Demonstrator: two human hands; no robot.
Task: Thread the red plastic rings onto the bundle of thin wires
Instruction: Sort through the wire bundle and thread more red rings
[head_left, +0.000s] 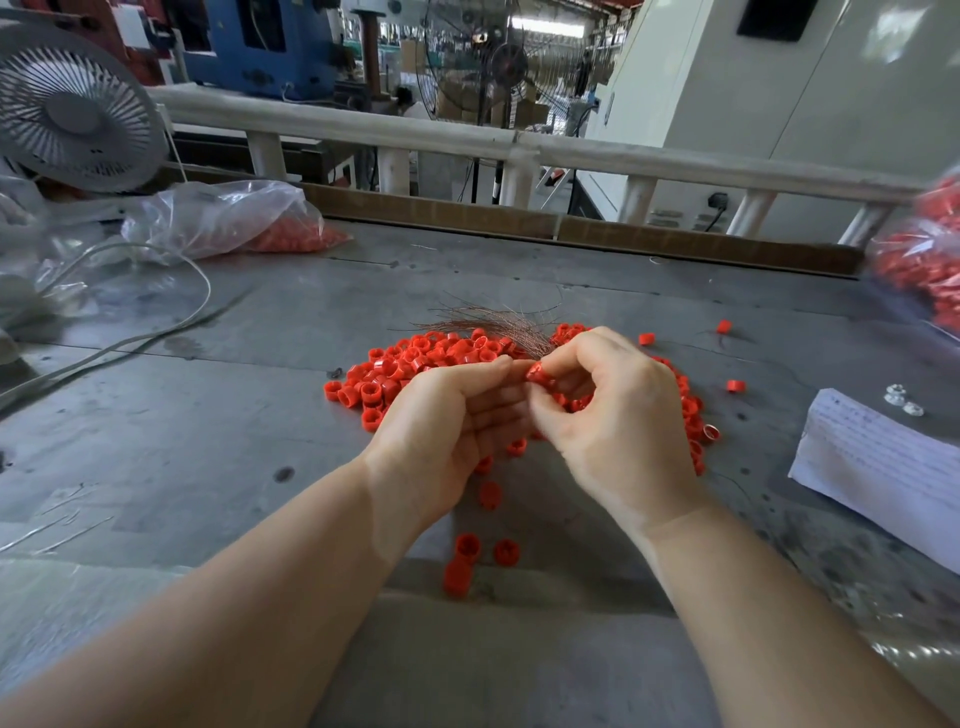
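Observation:
A heap of red plastic rings lies on the grey table, partly hidden behind my hands. A bundle of thin coppery wires fans out to the far left above the heap, its near end running in between my fingers. My right hand pinches one red ring between thumb and forefinger at the wires' near end. My left hand has its fingertips touching that ring, and its grip on the wires is hidden. A short stack of red rings lies near the table's front edge.
A clear bag of red rings lies at the back left beside a white fan and a grey cable. Another bag of rings is at the right edge. White paper and small nuts lie on the right.

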